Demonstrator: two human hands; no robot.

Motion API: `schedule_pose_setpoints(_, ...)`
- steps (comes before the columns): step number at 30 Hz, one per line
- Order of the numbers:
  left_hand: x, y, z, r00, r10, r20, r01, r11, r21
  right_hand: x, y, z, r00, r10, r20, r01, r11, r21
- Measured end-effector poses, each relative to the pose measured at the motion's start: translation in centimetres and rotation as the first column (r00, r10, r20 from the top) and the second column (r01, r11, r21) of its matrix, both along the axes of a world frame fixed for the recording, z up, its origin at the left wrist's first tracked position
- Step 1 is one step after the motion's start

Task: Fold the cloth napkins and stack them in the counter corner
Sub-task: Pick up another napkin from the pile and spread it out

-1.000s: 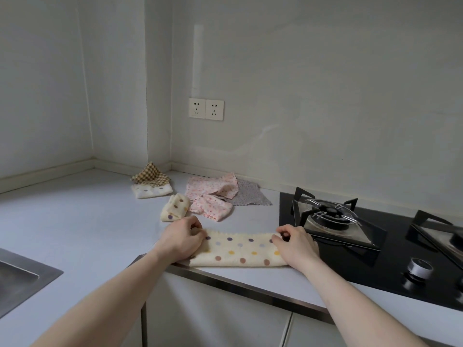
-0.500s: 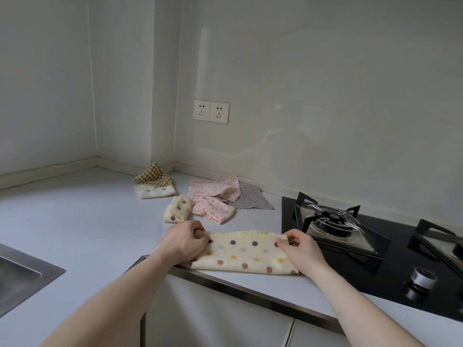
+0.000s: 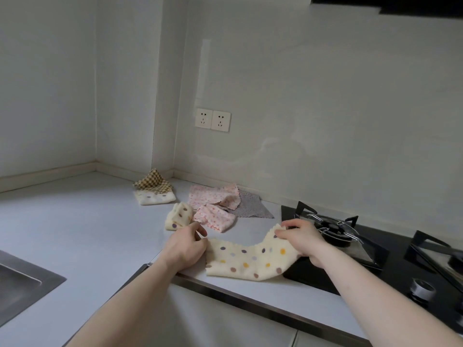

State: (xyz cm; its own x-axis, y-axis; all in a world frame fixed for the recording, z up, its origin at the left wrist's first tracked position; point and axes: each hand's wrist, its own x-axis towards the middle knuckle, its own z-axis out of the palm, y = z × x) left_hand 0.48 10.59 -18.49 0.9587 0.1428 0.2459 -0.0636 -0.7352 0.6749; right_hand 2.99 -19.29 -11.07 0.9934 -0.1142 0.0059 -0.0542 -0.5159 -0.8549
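Observation:
A cream napkin with coloured dots [image 3: 250, 259], folded into a long strip, lies near the counter's front edge. My left hand [image 3: 186, 246] holds its left end against the counter. My right hand [image 3: 300, 237] pinches the right end and has it lifted off the surface. In the corner sits a stack [image 3: 154, 190]: a brown checked napkin on a white dotted one. A small folded dotted napkin [image 3: 179, 216] lies in front of it. Beside it are two pink floral napkins [image 3: 213, 199], one folded, and a flat grey one [image 3: 253, 209].
A black gas hob [image 3: 375, 249] with metal pan supports and a knob [image 3: 422, 289] lies right of the napkin. A steel sink [image 3: 22, 284] is set in at the left. A double wall socket [image 3: 213, 120] sits above the counter.
My right hand has lifted the napkin's right end off the counter; before, the strip lay flat under both hands. The view has tilted upward.

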Motion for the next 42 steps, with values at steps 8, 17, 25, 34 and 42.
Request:
schedule_pose_setpoints(8,-0.1,0.0,0.1,1.0,0.001,-0.018,-0.002,0.999,-0.052,-1.0,7.6,2.2,0.97,0.174,-0.168,-0.153,0.979,0.132)
schedule_pose_setpoints(17,-0.2,0.2,0.4,0.999,0.031,-0.011,-0.032,0.996,-0.083,-2.5,12.7,-1.3,0.921,0.299,-0.25,-0.254,0.947,0.196)
schedule_pose_setpoints(25,0.0,-0.1,0.4,0.999,0.049,0.018,-0.048,0.998,-0.044,-1.5,8.4,-2.4,0.991,0.068,0.117,-0.074,0.996,0.051)
schedule_pose_setpoints(34,0.0,-0.6,0.5,1.0,0.003,-0.006,-0.001,0.98,0.199,-2.8,7.5,-6.1,0.987,0.092,0.135,-0.023,0.895,-0.446)
schedule_pose_setpoints(42,-0.3,-0.3,0.2,0.998,-0.048,-0.028,0.05,0.996,0.08,-2.8,7.1,-6.4,0.973,0.194,0.125,-0.154,0.949,-0.277)
